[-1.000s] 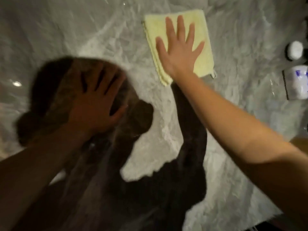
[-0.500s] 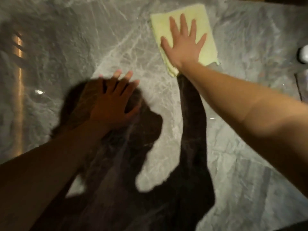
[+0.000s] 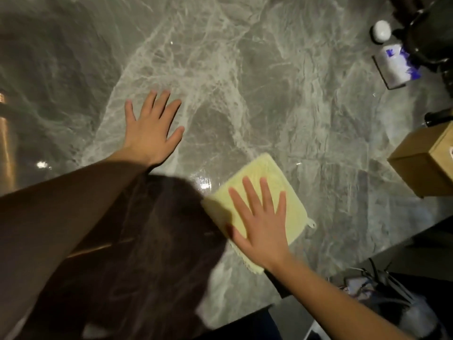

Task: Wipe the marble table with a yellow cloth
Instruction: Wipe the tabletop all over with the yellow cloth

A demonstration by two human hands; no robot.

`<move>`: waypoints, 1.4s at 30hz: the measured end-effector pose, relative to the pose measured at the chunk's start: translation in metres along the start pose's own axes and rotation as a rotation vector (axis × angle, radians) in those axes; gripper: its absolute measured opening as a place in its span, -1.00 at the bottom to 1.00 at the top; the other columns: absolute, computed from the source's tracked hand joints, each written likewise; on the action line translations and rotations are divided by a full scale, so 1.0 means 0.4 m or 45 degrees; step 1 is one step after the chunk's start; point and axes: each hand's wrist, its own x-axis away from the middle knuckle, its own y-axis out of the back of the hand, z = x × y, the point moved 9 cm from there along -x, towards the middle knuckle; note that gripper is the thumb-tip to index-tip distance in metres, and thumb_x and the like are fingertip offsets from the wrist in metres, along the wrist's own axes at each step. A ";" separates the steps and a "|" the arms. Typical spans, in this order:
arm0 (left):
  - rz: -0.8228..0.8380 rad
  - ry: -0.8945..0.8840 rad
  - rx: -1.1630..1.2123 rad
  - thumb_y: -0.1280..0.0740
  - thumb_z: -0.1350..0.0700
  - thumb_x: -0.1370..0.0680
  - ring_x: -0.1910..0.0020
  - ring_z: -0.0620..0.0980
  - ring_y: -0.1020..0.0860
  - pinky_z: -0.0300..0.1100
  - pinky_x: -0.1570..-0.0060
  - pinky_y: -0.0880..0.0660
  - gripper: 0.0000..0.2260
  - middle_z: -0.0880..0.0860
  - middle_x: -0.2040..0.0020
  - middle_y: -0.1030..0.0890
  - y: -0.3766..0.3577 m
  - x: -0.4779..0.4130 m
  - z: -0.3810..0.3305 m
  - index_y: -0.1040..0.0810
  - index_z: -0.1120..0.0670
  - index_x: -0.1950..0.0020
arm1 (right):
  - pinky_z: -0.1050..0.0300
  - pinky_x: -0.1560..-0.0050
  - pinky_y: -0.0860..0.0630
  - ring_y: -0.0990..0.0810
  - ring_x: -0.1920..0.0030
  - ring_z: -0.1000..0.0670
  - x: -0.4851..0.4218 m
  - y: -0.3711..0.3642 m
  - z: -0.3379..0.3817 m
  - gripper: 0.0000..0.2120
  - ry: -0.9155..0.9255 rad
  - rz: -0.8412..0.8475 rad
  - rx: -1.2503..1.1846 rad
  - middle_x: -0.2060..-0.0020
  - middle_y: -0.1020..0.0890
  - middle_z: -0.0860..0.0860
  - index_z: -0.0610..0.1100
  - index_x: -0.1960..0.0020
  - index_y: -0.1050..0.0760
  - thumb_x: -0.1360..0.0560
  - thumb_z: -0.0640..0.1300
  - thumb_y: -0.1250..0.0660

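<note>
Flat-palmed and with fingers spread, the right hand (image 3: 261,224) presses down on the folded pale-yellow terry cloth (image 3: 259,207) rather than pinching it; nothing is gripped, only pinned against the grey, white-veined polished marble table (image 3: 245,82), in the lower centre-right of the frame near the table's near edge. The left hand (image 3: 153,128) lies open and empty on the bare stone at centre left, apparently as a brace. The cloth looks soft, light and limp, folded to a rough square with layered edges showing at its lower corner and a small hanging loop at its right side; it would likely bunch or unfold if pushed from one edge, so broad pressure over its middle seems the sound hold. The marble is glossy and reflective, probably slick, so the cloth should glide easily. At the right edge sit a tan cardboard box (image 3: 426,160), a white packet with blue print (image 3: 394,65) and a small white round cap (image 3: 381,30), well apart from the cloth.
</note>
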 end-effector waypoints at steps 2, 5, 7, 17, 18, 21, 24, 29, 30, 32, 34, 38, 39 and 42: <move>0.018 0.002 -0.035 -0.06 -0.14 -0.61 -0.55 0.10 0.04 0.34 -0.38 0.16 -0.49 0.05 -0.57 -0.05 0.003 0.017 0.012 -0.12 0.00 -0.52 | -0.49 -0.38 0.01 0.09 -0.56 -0.22 0.049 -0.012 0.008 -0.36 -0.007 0.020 -0.002 -0.58 -0.04 -0.02 0.11 -0.56 -0.08 -0.53 0.26 -0.06; 0.023 0.018 -0.057 -0.04 -0.20 -0.56 -0.54 0.12 0.01 0.37 -0.37 0.14 -0.44 0.07 -0.57 -0.07 0.014 0.015 0.051 -0.14 0.00 -0.51 | -0.49 -0.38 0.03 0.08 -0.56 -0.22 0.051 -0.014 0.012 -0.37 -0.035 0.036 0.007 -0.57 -0.05 -0.02 0.11 -0.55 -0.10 -0.52 0.26 -0.06; -0.020 0.073 -0.042 -0.05 -0.19 -0.55 -0.54 0.12 0.00 0.40 -0.36 0.15 -0.44 0.06 -0.56 -0.09 0.026 0.016 0.096 -0.15 0.00 -0.50 | -0.47 -0.39 0.05 0.07 -0.56 -0.22 0.040 -0.015 0.012 -0.36 -0.051 0.030 0.013 -0.57 -0.07 -0.02 0.11 -0.55 -0.11 -0.52 0.27 -0.07; -0.115 0.266 -0.031 -0.12 -0.12 -0.53 -0.53 0.07 -0.11 0.39 -0.35 0.07 -0.48 0.09 -0.54 -0.17 0.029 0.012 0.155 -0.24 0.04 -0.45 | -0.44 -0.39 0.15 0.14 -0.56 -0.18 -0.396 0.053 0.011 -0.38 -0.086 -0.049 -0.037 -0.58 -0.03 0.02 0.15 -0.55 -0.04 -0.54 0.29 -0.03; -0.101 0.262 -0.046 -0.10 -0.13 -0.53 -0.53 0.08 -0.11 0.38 -0.35 0.05 -0.48 0.10 -0.54 -0.18 0.028 0.013 0.154 -0.24 0.04 -0.45 | -0.44 -0.39 0.16 0.14 -0.56 -0.18 -0.466 0.069 0.010 -0.37 -0.084 -0.068 -0.054 -0.57 -0.03 0.03 0.15 -0.55 -0.05 -0.53 0.29 -0.02; -0.041 0.278 -0.044 -0.06 -0.17 -0.52 -0.53 0.08 -0.11 0.38 -0.36 0.04 -0.45 0.10 -0.53 -0.19 0.022 0.012 0.155 -0.24 0.02 -0.46 | -0.44 -0.40 0.19 0.16 -0.56 -0.16 -0.676 0.111 0.000 -0.37 -0.088 -0.087 -0.064 -0.58 -0.01 0.05 0.16 -0.55 -0.02 -0.53 0.29 -0.03; -0.011 0.288 -0.023 -0.08 -0.18 -0.50 -0.53 0.06 -0.11 0.39 -0.36 0.05 -0.42 0.09 -0.54 -0.18 0.020 0.007 0.162 -0.21 0.01 -0.49 | -0.44 -0.40 0.20 0.19 -0.56 -0.16 -0.861 0.150 -0.011 -0.37 -0.092 -0.099 -0.064 -0.58 0.03 0.06 0.16 -0.55 0.00 -0.54 0.29 -0.01; -0.043 0.276 -0.004 -0.10 -0.17 -0.49 -0.51 0.05 -0.13 0.37 -0.38 0.02 -0.44 0.09 -0.52 -0.23 0.031 0.008 0.161 -0.27 0.01 -0.45 | -0.43 -0.40 0.22 0.21 -0.56 -0.16 -1.102 0.199 -0.010 -0.37 -0.085 -0.095 -0.055 -0.58 0.06 0.06 0.15 -0.56 0.05 -0.55 0.29 0.02; -0.049 0.276 0.002 -0.10 -0.17 -0.49 -0.51 0.05 -0.14 0.36 -0.38 0.03 -0.45 0.08 -0.52 -0.23 0.032 0.006 0.161 -0.27 0.01 -0.45 | -0.43 -0.40 0.22 0.21 -0.56 -0.16 -1.133 0.206 -0.010 -0.37 -0.092 -0.097 -0.044 -0.58 0.07 0.06 0.15 -0.56 0.06 -0.55 0.29 0.03; -0.045 0.281 0.002 -0.09 -0.18 -0.50 -0.52 0.04 -0.13 0.35 -0.38 0.04 -0.45 0.07 -0.52 -0.23 0.033 0.003 0.161 -0.24 -0.01 -0.46 | -0.44 -0.40 0.21 0.21 -0.56 -0.17 -1.173 0.213 -0.008 -0.36 -0.100 -0.095 -0.024 -0.58 0.08 0.05 0.15 -0.56 0.07 -0.54 0.29 0.05; -0.037 0.286 0.000 -0.08 -0.19 -0.51 -0.53 0.03 -0.10 0.34 -0.39 0.07 -0.44 0.06 -0.53 -0.21 0.032 0.003 0.164 -0.20 -0.03 -0.48 | -0.44 -0.40 0.21 0.21 -0.56 -0.18 -1.181 0.212 -0.002 -0.36 -0.095 -0.088 -0.015 -0.58 0.08 0.04 0.14 -0.56 0.07 -0.54 0.28 0.05; -0.034 0.295 0.020 -0.07 -0.20 -0.52 -0.54 0.03 -0.07 0.33 -0.39 0.12 -0.43 0.05 -0.54 -0.18 0.027 0.007 0.165 -0.20 -0.03 -0.49 | -0.45 -0.41 0.19 0.18 -0.56 -0.18 -1.121 0.207 0.008 -0.36 -0.053 -0.114 -0.014 -0.58 0.05 0.01 0.11 -0.57 0.03 -0.53 0.25 0.03; -0.045 0.297 0.019 -0.07 -0.20 -0.52 -0.53 0.04 -0.09 0.34 -0.39 0.11 -0.44 0.06 -0.54 -0.19 0.028 0.005 0.167 -0.22 -0.02 -0.48 | -0.45 -0.41 0.19 0.18 -0.56 -0.18 -1.094 0.203 0.013 -0.36 -0.031 -0.115 -0.015 -0.58 0.04 0.01 0.11 -0.56 0.02 -0.53 0.25 0.02; -0.062 0.272 -0.011 -0.07 -0.21 -0.51 -0.53 0.04 -0.10 0.35 -0.37 0.07 -0.44 0.05 -0.54 -0.17 0.023 0.004 0.169 -0.22 -0.03 -0.48 | -0.44 -0.42 0.18 0.16 -0.56 -0.17 -0.972 0.183 0.033 -0.35 0.055 -0.083 0.000 -0.58 0.03 0.02 0.12 -0.56 0.00 -0.51 0.26 0.01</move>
